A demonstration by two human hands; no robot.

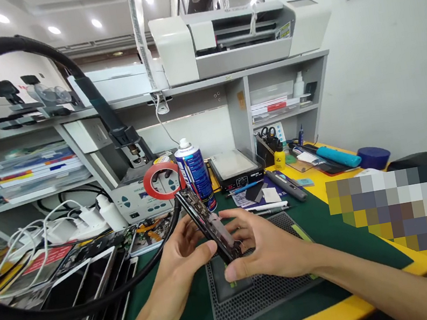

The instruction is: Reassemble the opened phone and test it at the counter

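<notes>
An opened smartphone (pixel 212 226), its inner parts showing, is held tilted between my two hands above the work mat. My left hand (pixel 186 252) grips its left edge, with the thumb along the frame. My right hand (pixel 258 245) holds the lower right side, thumb near the bottom end and fingers curled behind. Beneath the phone lies a dark grey perforated pad (pixel 276 291) on the green mat (pixel 174 319). A dark flat panel (pixel 228 283) rests on the pad, partly hidden by my right hand.
A blue spray can (pixel 195 176) and a roll of red tape (pixel 148 184) stand behind the phone. A black hose (pixel 99 308) loops across the left. Stacked screens (pixel 83 291) lie at left. A heating plate (pixel 235 170) and a grey pen-shaped tool (pixel 287 186) sit at the back.
</notes>
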